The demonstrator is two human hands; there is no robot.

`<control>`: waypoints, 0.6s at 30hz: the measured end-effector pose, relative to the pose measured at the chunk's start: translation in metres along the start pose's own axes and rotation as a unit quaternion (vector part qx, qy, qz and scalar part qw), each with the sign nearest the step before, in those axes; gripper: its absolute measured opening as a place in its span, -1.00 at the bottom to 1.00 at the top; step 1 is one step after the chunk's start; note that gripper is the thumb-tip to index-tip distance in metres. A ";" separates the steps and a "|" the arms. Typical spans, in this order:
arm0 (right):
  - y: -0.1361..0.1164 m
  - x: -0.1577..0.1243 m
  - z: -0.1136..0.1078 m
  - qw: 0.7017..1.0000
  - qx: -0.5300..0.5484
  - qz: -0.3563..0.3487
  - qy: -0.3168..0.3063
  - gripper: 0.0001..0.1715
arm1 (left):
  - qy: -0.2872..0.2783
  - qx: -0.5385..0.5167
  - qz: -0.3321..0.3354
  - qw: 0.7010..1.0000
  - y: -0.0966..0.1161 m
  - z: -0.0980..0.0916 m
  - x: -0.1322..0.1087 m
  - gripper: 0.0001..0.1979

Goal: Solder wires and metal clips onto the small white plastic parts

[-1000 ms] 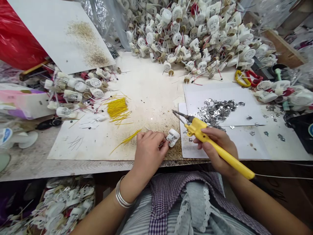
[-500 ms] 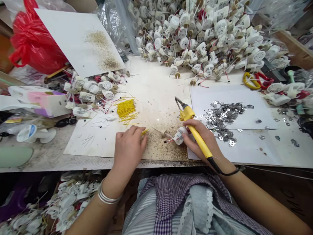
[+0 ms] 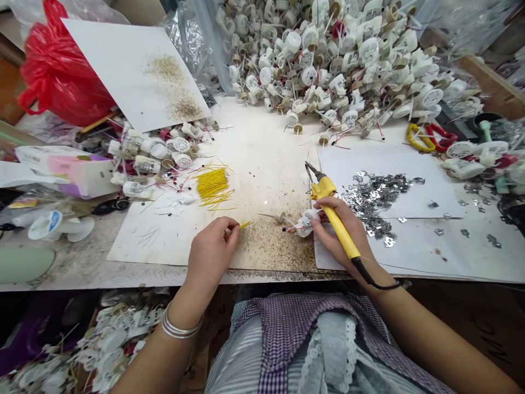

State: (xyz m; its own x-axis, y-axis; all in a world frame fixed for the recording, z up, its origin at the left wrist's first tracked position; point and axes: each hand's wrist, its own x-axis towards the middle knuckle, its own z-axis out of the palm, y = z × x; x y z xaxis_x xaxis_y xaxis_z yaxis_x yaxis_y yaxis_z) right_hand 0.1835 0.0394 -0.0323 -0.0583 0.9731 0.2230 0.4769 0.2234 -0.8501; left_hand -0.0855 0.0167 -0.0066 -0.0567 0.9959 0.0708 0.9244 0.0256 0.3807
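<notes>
My left hand (image 3: 214, 247) is closed in a pinch on a short yellow wire (image 3: 245, 224), whose end sticks out to the right past the fingertips. My right hand (image 3: 343, 232) is wrapped round a yellow soldering iron (image 3: 337, 227), its metal tip and feed tube pointing up and left. The same hand's fingertips also grip a white plastic motor assembly (image 3: 307, 223) with red leads and a thin shaft pointing left. Beyond my left hand lies a bundle of yellow wires (image 3: 212, 186) on the board.
A heap of small metal plates (image 3: 373, 197) covers white paper at the right. White assemblies (image 3: 328, 71) are piled at the back. Yellow and red scissor handles (image 3: 422, 138) lie far right. A solder spool (image 3: 61, 225) sits left. Brown specks dot the board near the front edge.
My left hand has shifted slightly left and down, and the yellow wire now points out between the fingertips. The soldering iron and the motor assembly have moved a little to the right.
</notes>
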 end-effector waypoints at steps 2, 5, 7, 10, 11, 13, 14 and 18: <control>0.000 -0.001 0.000 1.000 -0.005 0.002 -0.003 -0.62 | -0.001 -0.019 0.011 1.000 0.000 0.001 0.000 -0.88; 0.000 -0.002 0.001 1.000 -0.005 -0.004 -0.004 -0.63 | -0.003 -0.041 0.041 0.998 0.003 0.003 -0.001 -0.83; 0.000 -0.003 0.001 1.000 -0.007 -0.007 -0.003 -0.64 | -0.007 -0.052 0.057 0.997 0.006 0.005 -0.003 -0.82; 0.002 -0.005 0.001 1.000 -0.019 -0.006 -0.003 -0.64 | -0.015 -0.053 0.067 0.996 0.011 0.007 -0.007 -0.83; 0.002 -0.006 0.001 1.000 -0.021 -0.007 -0.004 -0.64 | -0.017 -0.046 0.067 0.997 0.012 0.008 -0.008 -0.83; 0.004 -0.006 0.001 1.000 -0.022 -0.013 -0.005 -0.64 | -0.022 -0.026 0.064 0.997 0.013 0.010 -0.010 -0.83; 0.005 -0.007 0.001 1.000 -0.023 -0.015 -0.005 -0.64 | -0.023 -0.016 0.062 0.998 0.014 0.011 -0.010 -0.83; 0.007 -0.008 0.001 1.000 -0.028 -0.012 -0.005 -0.62 | -0.027 0.012 0.062 0.998 0.021 0.004 -0.014 -0.81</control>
State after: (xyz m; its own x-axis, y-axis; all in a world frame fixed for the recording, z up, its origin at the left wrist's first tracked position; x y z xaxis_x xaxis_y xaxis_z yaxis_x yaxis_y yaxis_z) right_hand 0.1868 0.0333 -0.0403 -0.0785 0.9681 0.2379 0.5230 0.2432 -0.8169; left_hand -0.0641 0.0033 -0.0032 0.0789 0.9947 0.0667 0.9318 -0.0973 0.3498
